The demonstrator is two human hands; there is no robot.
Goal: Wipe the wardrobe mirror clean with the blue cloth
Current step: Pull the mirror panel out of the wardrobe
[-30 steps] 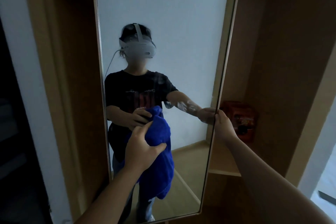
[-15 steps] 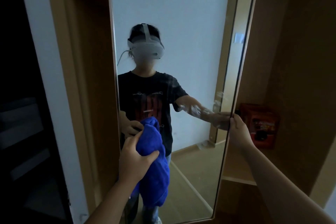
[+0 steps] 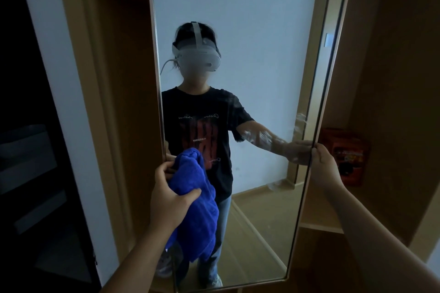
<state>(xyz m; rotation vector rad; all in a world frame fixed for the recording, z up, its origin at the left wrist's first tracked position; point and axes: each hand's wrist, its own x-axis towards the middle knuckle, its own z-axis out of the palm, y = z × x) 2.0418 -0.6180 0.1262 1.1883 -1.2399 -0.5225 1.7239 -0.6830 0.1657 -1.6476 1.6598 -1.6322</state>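
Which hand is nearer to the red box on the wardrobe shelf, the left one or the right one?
The right. The right hand grips the mirror's right edge, just left of the red box. The left hand holds the blue cloth near the mirror's left edge, far from the box.

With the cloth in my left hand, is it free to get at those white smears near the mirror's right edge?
Probably yes. The left hand holds the cloth low at the mirror, and nothing lies across the glass toward the smears. Only the right hand, gripping that edge, sits close by.

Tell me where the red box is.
Head view, right side: the red box sits inside the wardrobe on a shelf, just beyond the right hand gripping the mirror's edge.
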